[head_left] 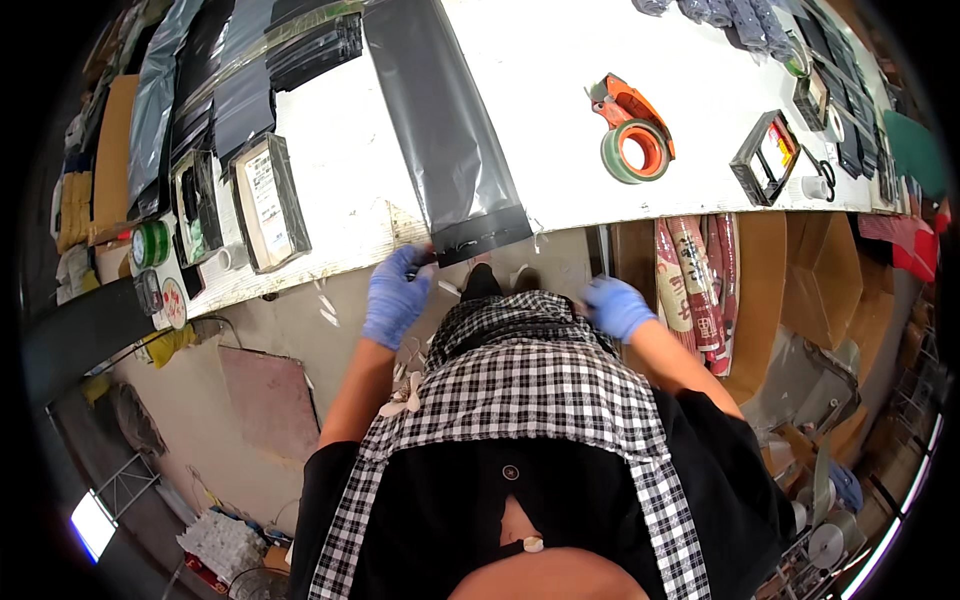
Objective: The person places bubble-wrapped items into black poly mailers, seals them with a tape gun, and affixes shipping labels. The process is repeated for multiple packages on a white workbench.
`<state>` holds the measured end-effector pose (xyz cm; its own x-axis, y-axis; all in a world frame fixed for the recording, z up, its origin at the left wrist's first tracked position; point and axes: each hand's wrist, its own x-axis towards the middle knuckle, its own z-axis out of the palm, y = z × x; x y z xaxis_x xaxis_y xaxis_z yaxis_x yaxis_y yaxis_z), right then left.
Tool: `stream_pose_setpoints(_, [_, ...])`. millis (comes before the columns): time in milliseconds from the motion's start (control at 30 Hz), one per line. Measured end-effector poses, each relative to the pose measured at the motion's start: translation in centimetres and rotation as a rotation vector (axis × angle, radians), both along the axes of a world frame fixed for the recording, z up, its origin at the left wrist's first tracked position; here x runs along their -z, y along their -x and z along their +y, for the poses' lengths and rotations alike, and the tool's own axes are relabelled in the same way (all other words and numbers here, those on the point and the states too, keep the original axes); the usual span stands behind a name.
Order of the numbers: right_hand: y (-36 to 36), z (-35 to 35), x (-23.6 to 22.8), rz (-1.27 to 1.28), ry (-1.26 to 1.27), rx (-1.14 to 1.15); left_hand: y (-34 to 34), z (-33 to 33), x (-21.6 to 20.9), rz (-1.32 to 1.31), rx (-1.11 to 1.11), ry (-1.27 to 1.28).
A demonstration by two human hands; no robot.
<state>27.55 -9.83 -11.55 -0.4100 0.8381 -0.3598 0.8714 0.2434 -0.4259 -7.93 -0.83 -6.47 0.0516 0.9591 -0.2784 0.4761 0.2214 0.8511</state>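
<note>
Left hand (398,300), in a thin blue glove, has its fingers partly bent with the tips right at the near left corner of a long grey plastic mailer bag (440,110). Can't tell if they're actually pinching it. Right hand (618,308), same glove, is blurry and loosely curled by the apron (540,380), fingertips too smeared to say what, if anything, they've got.

The bag's smooth, shiny and slightly creased, lying toward twelve o'clock on a scuffed white table (545,60); its darker end pokes past the edge, and the far end's cut off. Apron's black-and-white checked cloth. Orange tape dispenser (638,120) sits between one and two, a boxy tape-wrapped frame (268,200) at ten, shiny red-printed rolls (695,290) at three, partly tucked under the tabletop.
</note>
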Motion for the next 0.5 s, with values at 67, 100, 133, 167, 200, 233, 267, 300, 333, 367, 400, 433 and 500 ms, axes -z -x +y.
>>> stream_pose_setpoints(67, [-3.5,-0.8,0.3,-0.450,0.358,0.080,1.4,1.1,-0.5,0.330,0.152,-0.338])
stream_pose_setpoints(100, [-4.6,-0.6,-0.5,-0.314,0.161,0.135,2.0,1.9,-0.2,0.451,0.206,-0.521])
stream_pose_setpoints(133, [-4.3,0.6,-3.8,-0.186,-0.038,0.198,1.8,3.4,-1.1,0.560,0.264,-0.711])
stream_pose_setpoints(167, [-3.7,1.8,-6.1,-0.050,-0.231,0.252,1.6,4.6,-1.6,0.677,0.320,-0.893])
stream_pose_setpoints(200, [-2.0,4.3,-6.6,0.049,-0.395,0.185,1.4,5.7,-0.9,0.624,0.412,-1.005])
stream_pose_setpoints(233, [0.3,7.7,-6.8,0.146,-0.545,0.115,1.1,7.1,-0.2,0.563,0.506,-1.101])
stream_pose_setpoints(267, [2.2,10.6,-6.6,0.201,-0.601,0.043,0.6,8.4,0.5,0.486,0.600,-1.201])
stream_pose_setpoints(300, [3.6,12.7,-6.3,0.259,-0.656,-0.031,-0.1,9.2,0.8,0.436,0.654,-1.206])
stream_pose_setpoints(333, [4.4,13.1,-5.9,0.195,-0.599,-0.071,-0.8,9.9,1.0,0.379,0.717,-1.210])
stream_pose_setpoints(367, [4.9,13.3,-5.3,0.134,-0.540,-0.110,-1.4,10.2,1.0,0.322,0.780,-1.212])
stream_pose_setpoints(400, [5.0,13.1,-4.8,0.074,-0.481,-0.150,-1.2,10.4,0.7,0.421,0.860,-1.160])
stream_pose_setpoints(433, [4.7,12.0,-3.9,0.087,-0.531,-0.134,-0.9,10.1,1.4,0.418,0.834,-1.178])
stream_pose_setpoints(500, [2.8,7.1,-3.8,0.103,-0.607,-0.107,-0.2,9.9,1.8,0.391,0.774,-1.194])
